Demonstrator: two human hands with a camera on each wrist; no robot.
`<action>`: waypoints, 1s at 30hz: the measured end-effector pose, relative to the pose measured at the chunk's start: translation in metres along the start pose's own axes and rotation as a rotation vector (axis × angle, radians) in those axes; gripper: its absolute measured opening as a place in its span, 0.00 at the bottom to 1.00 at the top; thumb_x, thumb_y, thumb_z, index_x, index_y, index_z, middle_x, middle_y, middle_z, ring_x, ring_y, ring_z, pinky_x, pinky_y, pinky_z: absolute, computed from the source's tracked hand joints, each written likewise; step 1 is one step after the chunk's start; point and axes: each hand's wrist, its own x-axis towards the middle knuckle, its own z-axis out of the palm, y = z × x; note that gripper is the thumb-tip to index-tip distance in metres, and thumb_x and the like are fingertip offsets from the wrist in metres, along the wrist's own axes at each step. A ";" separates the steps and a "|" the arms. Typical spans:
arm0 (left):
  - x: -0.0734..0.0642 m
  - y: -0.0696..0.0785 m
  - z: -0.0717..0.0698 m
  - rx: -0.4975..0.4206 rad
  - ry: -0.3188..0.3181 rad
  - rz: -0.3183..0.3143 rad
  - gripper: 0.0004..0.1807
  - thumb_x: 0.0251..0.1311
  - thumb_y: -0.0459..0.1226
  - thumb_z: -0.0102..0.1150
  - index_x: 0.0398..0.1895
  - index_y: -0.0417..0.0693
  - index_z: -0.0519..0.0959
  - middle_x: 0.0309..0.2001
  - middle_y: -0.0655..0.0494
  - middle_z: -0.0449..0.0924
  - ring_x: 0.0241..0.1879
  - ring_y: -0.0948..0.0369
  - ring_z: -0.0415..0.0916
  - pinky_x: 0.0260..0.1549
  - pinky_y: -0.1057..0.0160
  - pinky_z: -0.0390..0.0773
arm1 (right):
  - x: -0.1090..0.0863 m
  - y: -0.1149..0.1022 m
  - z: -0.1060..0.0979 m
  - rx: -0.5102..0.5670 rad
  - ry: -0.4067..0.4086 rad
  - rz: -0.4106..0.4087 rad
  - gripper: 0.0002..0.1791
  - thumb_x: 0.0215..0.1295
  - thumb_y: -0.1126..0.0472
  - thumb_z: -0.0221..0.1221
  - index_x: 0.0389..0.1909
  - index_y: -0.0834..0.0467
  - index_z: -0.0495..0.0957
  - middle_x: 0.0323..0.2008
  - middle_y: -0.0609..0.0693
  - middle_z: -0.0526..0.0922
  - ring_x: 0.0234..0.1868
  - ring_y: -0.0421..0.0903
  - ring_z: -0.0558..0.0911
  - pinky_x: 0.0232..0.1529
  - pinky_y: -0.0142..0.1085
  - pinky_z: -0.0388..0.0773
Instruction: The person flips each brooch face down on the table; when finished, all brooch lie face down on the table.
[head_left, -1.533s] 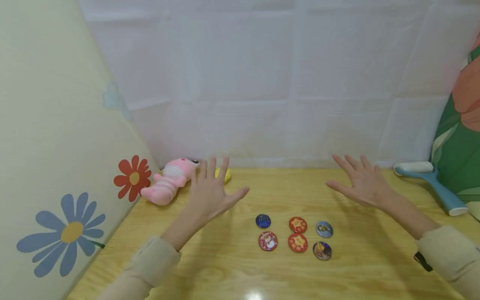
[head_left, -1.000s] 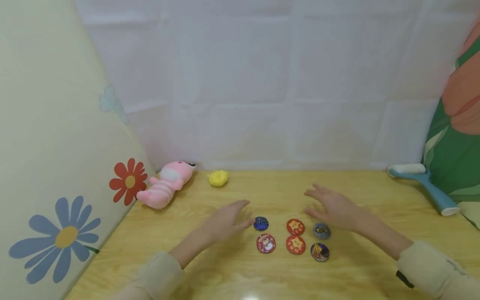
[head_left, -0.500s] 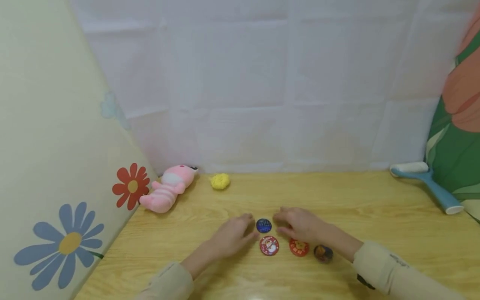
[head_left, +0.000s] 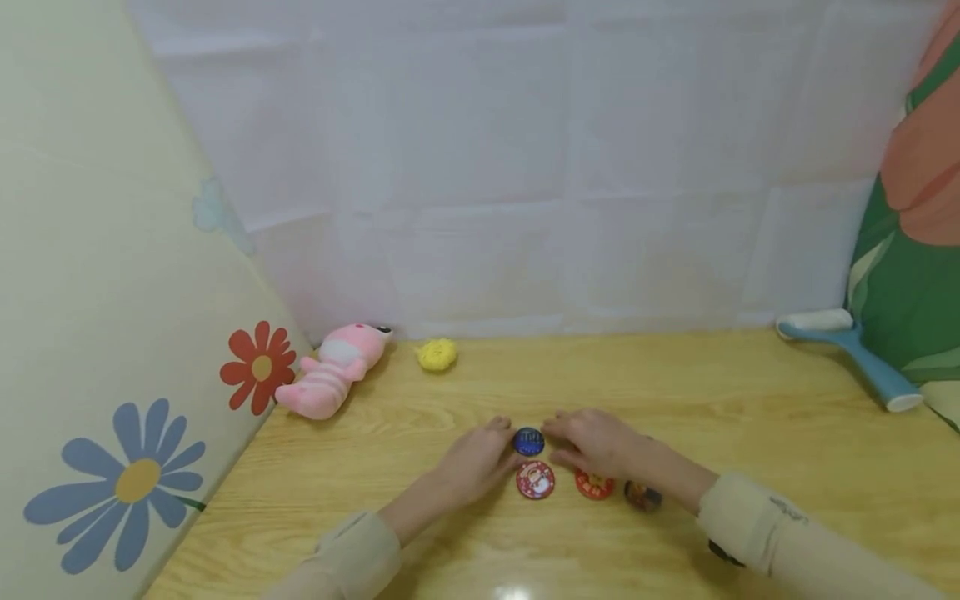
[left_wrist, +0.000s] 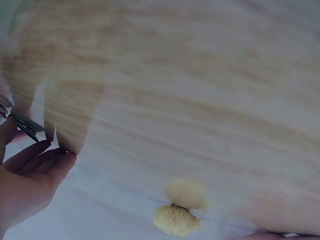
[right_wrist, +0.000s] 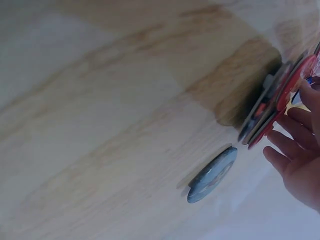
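Observation:
A round blue badge [head_left: 528, 442] lies between my two hands in the head view. My left hand [head_left: 476, 461] rests at its left edge, fingers loosely bent. On the other side, my right hand [head_left: 596, 442] has its fingertips close to the blue badge's right edge. Whether either hand touches the badge is unclear. Just below is a red badge with a white figure [head_left: 536, 480]. A red star badge [head_left: 595, 484] and a dark badge [head_left: 642, 497] show partly under the right hand and forearm. A grey-blue badge [right_wrist: 212, 175] shows in the right wrist view.
A pink plush toy [head_left: 333, 371] lies at the back left, with a yellow ball-like item [head_left: 437, 355] to its right. A blue-handled lint roller [head_left: 855, 350] is at the back right. White cloth [head_left: 465, 167] hangs behind the wooden table [head_left: 360, 467].
Both hands have come down from above the table and inward to either side of the blue badge. The right hand now covers the upper red star badge and the grey-blue badge.

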 end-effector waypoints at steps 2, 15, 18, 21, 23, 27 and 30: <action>0.001 0.000 0.001 -0.001 -0.003 -0.012 0.13 0.63 0.40 0.63 0.42 0.38 0.81 0.38 0.50 0.76 0.35 0.57 0.78 0.38 0.60 0.84 | 0.002 -0.001 -0.001 -0.006 0.002 -0.004 0.23 0.65 0.57 0.63 0.56 0.67 0.76 0.55 0.62 0.79 0.57 0.61 0.77 0.58 0.51 0.75; 0.008 0.004 0.005 0.031 0.018 -0.013 0.13 0.62 0.41 0.64 0.38 0.37 0.80 0.34 0.53 0.72 0.31 0.60 0.75 0.30 0.67 0.82 | 0.011 -0.006 0.003 -0.090 0.033 -0.019 0.22 0.65 0.54 0.63 0.52 0.65 0.78 0.51 0.59 0.82 0.55 0.59 0.79 0.54 0.49 0.78; 0.010 0.005 0.005 0.070 0.027 0.003 0.14 0.63 0.41 0.63 0.38 0.36 0.80 0.34 0.52 0.72 0.31 0.59 0.75 0.30 0.65 0.83 | 0.014 -0.006 0.003 -0.098 0.040 0.001 0.22 0.64 0.54 0.64 0.51 0.66 0.79 0.52 0.60 0.81 0.58 0.62 0.76 0.59 0.53 0.73; 0.011 0.006 0.003 0.097 0.033 0.020 0.14 0.63 0.41 0.62 0.37 0.36 0.80 0.34 0.51 0.72 0.31 0.58 0.75 0.30 0.63 0.83 | 0.018 -0.006 0.002 -0.072 0.034 0.021 0.21 0.64 0.54 0.64 0.50 0.66 0.79 0.52 0.60 0.81 0.59 0.62 0.75 0.60 0.54 0.72; 0.011 0.006 0.002 0.102 0.027 0.030 0.14 0.63 0.41 0.62 0.37 0.36 0.80 0.33 0.51 0.72 0.31 0.58 0.75 0.30 0.63 0.83 | 0.019 -0.006 0.001 -0.050 0.026 0.021 0.20 0.64 0.55 0.64 0.50 0.66 0.79 0.51 0.60 0.81 0.57 0.61 0.77 0.58 0.52 0.75; 0.011 0.005 0.000 0.091 -0.003 0.044 0.14 0.64 0.41 0.62 0.37 0.36 0.79 0.34 0.51 0.72 0.32 0.58 0.74 0.30 0.64 0.82 | 0.019 -0.005 0.000 0.013 0.004 0.021 0.20 0.63 0.55 0.64 0.49 0.65 0.79 0.47 0.58 0.82 0.46 0.51 0.82 0.47 0.39 0.82; 0.009 0.006 0.001 0.089 -0.015 0.038 0.13 0.65 0.41 0.61 0.37 0.37 0.79 0.34 0.52 0.72 0.31 0.59 0.73 0.30 0.65 0.82 | 0.017 -0.003 0.001 0.058 0.013 0.003 0.19 0.63 0.56 0.65 0.48 0.65 0.80 0.43 0.55 0.83 0.38 0.45 0.81 0.40 0.32 0.81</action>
